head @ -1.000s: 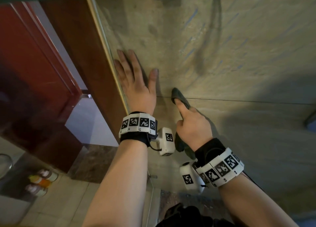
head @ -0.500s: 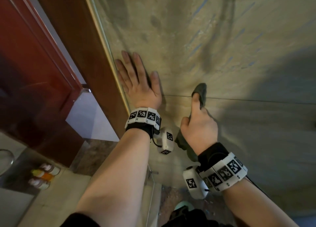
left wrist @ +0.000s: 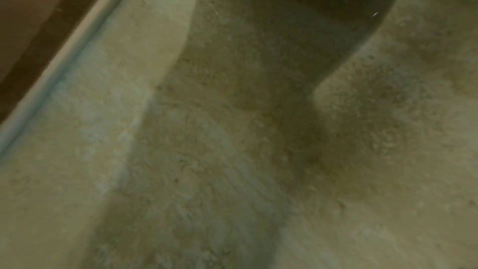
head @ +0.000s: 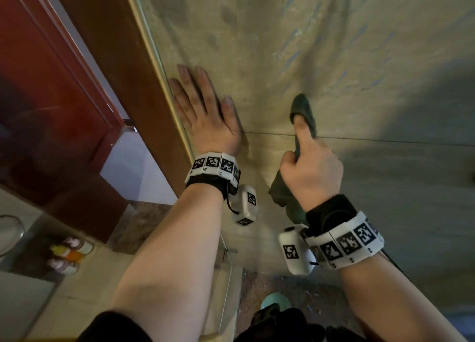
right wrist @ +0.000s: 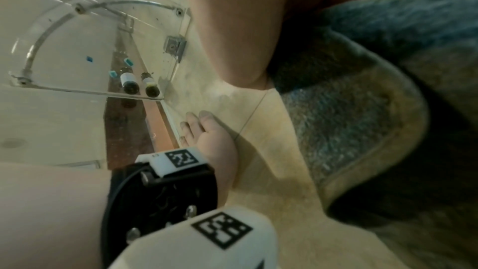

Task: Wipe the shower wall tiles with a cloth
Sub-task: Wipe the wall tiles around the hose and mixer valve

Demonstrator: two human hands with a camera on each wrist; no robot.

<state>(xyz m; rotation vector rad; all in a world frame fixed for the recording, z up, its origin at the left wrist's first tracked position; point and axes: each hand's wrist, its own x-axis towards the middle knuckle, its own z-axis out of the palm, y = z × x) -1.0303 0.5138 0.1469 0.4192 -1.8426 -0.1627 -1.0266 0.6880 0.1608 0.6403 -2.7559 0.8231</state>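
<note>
The beige tiled shower wall (head: 321, 58) fills the upper right of the head view and shows wet streaks. My left hand (head: 205, 115) lies flat on the wall with straight fingers, close to the wall's left edge. My right hand (head: 312, 172) grips a dark green-grey cloth (head: 304, 111) and presses it to the wall with the forefinger, just above a horizontal grout line (head: 385, 141). The cloth's tail (head: 285, 200) hangs below the fist. In the right wrist view the cloth (right wrist: 362, 109) fills the right side and the left hand (right wrist: 207, 136) rests on the wall. The left wrist view shows only wall tile (left wrist: 232, 150).
A glass panel edge (head: 154, 66) and a brown wooden door frame (head: 108, 45) border the wall on the left. Small bottles (head: 69, 254) sit on the floor at lower left. A glass corner shelf (right wrist: 90, 48) appears in the right wrist view.
My right hand has slid the cloth to the right and upward along the wall, across the grout line. The left hand has stayed flat on the wall.
</note>
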